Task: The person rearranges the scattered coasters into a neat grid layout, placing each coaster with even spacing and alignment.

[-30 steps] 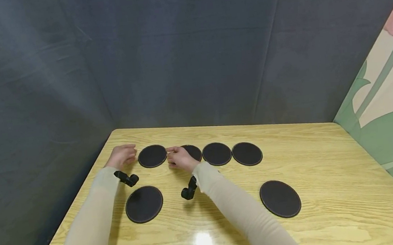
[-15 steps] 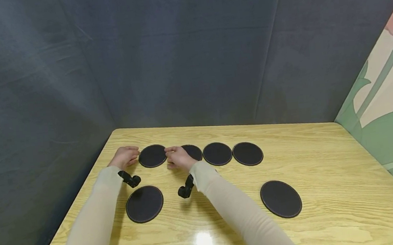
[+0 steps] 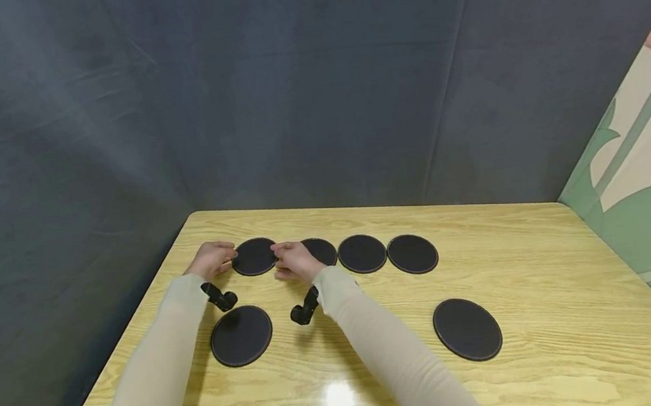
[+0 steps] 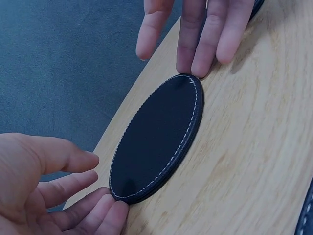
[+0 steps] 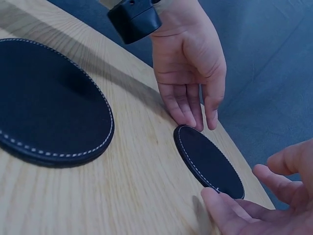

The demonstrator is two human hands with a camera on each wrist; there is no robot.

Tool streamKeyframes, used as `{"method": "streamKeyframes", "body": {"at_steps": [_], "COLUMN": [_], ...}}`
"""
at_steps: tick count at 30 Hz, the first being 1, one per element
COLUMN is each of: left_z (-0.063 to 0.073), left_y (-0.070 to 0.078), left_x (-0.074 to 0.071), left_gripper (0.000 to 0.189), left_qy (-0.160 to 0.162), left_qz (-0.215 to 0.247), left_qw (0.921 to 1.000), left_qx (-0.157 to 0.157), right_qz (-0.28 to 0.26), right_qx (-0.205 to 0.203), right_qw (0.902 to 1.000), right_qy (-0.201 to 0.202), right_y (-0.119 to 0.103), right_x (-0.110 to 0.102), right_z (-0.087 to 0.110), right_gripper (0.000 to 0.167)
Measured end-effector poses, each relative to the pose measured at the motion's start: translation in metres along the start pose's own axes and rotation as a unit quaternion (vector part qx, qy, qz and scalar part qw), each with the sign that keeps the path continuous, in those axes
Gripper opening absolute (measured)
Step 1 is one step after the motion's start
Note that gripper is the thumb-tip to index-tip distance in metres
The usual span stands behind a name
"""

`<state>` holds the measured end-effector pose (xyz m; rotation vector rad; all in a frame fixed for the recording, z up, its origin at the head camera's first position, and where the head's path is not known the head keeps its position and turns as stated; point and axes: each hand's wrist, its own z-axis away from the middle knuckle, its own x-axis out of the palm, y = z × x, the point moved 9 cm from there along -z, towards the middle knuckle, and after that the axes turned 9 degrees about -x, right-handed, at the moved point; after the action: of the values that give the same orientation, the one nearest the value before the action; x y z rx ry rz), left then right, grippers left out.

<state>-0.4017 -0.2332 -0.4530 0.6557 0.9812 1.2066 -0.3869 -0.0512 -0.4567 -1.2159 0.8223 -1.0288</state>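
Past the near-left stitched coaster (image 3: 241, 336), the left hand (image 3: 210, 260) and right hand (image 3: 298, 261), both straight-fingered, touch opposite edges of the far-left stitched coaster (image 3: 254, 257), flat on the worktop (image 3: 547, 272). Light, matched pressure (an uneven push could twist it) should suit.

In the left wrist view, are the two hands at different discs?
No: the left hand and right hand are at opposite ends of one black disc.
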Motion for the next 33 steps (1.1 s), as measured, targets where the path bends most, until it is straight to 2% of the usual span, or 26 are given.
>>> {"method": "streamKeyframes", "body": {"at_steps": [10, 17, 21, 27, 33], "left_z": [0.000, 0.004, 0.006, 0.007, 0.009], "left_y": [-0.003, -0.005, -0.006, -0.006, -0.004], "left_x": [-0.003, -0.006, -0.007, -0.014, -0.015], "left_gripper": [0.050, 0.052, 0.052, 0.052, 0.053], "left_qy": [0.041, 0.047, 0.055, 0.083, 0.072], "left_qz": [0.018, 0.033, 0.034, 0.030, 0.056], "left_qw": [0.9990, 0.9983, 0.9979, 0.9961, 0.9958], "left_qx": [0.002, 0.010, 0.007, 0.007, 0.013], "right_qz": [-0.006, -0.007, 0.004, 0.017, 0.025], "right_qx": [-0.001, -0.003, -0.003, -0.014, -0.032], "right_qw": [1.0000, 0.9999, 0.9998, 0.9991, 0.9976], "right_qy": [0.007, 0.014, 0.019, 0.036, 0.056], "right_y": [-0.005, -0.005, -0.005, -0.008, -0.013], "right_x": [0.003, 0.002, 0.001, 0.000, -0.004], "right_z": [0.002, 0.004, 0.004, 0.001, 0.004], "right_gripper": [0.038, 0.038, 0.038, 0.034, 0.037]}}
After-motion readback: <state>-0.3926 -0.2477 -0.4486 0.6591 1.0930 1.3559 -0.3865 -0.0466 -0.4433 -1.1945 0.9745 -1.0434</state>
